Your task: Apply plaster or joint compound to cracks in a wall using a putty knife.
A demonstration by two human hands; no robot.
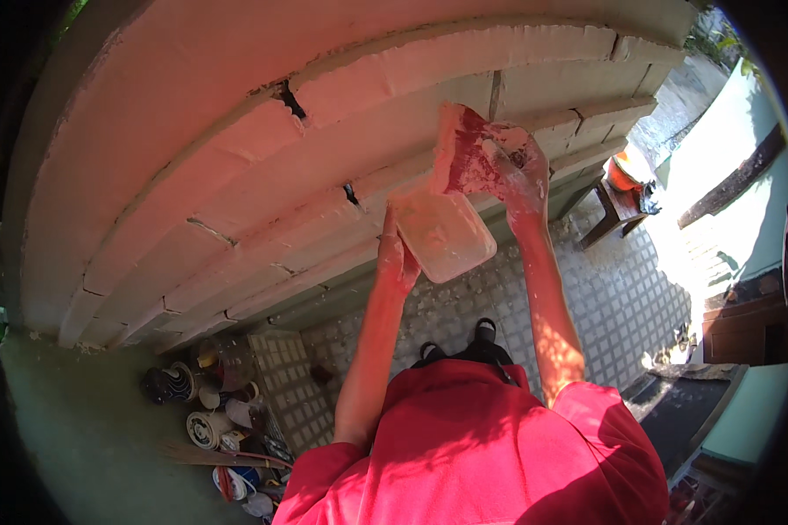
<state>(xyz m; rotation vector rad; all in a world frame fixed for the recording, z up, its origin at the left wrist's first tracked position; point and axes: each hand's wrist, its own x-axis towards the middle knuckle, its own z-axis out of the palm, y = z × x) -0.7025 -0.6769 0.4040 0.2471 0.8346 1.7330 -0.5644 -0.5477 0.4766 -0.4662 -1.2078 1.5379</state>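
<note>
My left hand (395,255) grips the left side of a shallow, pale plastic tub (449,238) with rounded corners, smeared inside with whitish paste. My right hand (521,175), coated in the same pale paste, is closed around a wide red putty spreader (466,150). The spreader's blade is tilted above the tub's far rim; whether the two touch I cannot tell. Beyond both hands rises a pale wall of long stepped courses (446,66), with dark gaps and cracks at several joints. The spreader's left edge is close to the wall; contact is unclear.
Several buckets and cans (206,429) and a broom (206,456) stand in the lower left. Grey patterned tiles (622,280) cover the floor around my feet. To the right, a small wooden bench (617,210) holds an orange bowl (623,175). A dark mat (683,407) lies lower right.
</note>
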